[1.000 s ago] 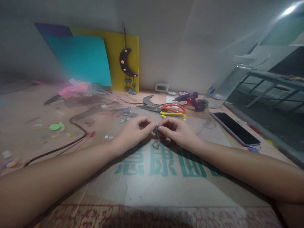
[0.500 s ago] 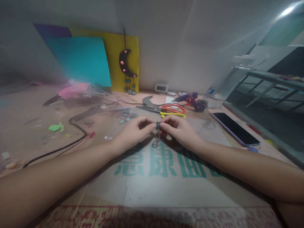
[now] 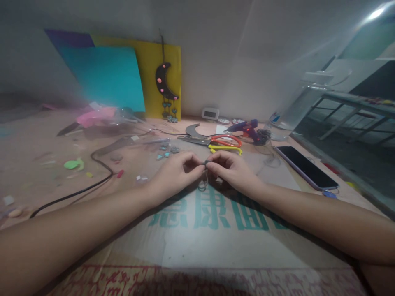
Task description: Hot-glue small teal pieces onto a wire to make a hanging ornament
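My left hand [image 3: 178, 173] and my right hand [image 3: 233, 169] meet tip to tip above the printed sheet. Thumbs and forefingers of both pinch a small dark grey piece [image 3: 207, 163], mostly covered by the fingers. From it a thin grey string [image 3: 203, 186] hangs down and curls into a loop. Just beyond the fingers lie scissors [image 3: 224, 142] with one red and one yellow handle, and behind them a grey crescent [image 3: 193, 130]. Small blue and grey pieces [image 3: 163, 155] rest to the left of the scissors.
A purple glue gun [image 3: 247, 126] with a red light lies at the back, by a tangle of grey string [image 3: 263, 135]. To the right is a phone [image 3: 305, 166]. A black cable [image 3: 101, 166] crosses the left side. A decorated crescent [image 3: 163, 82] hangs before yellow card [image 3: 150, 78].
The small grey piece has turned between my fingertips and shows less now. My fingers have drawn slightly closer together, with both hands still pinching it.
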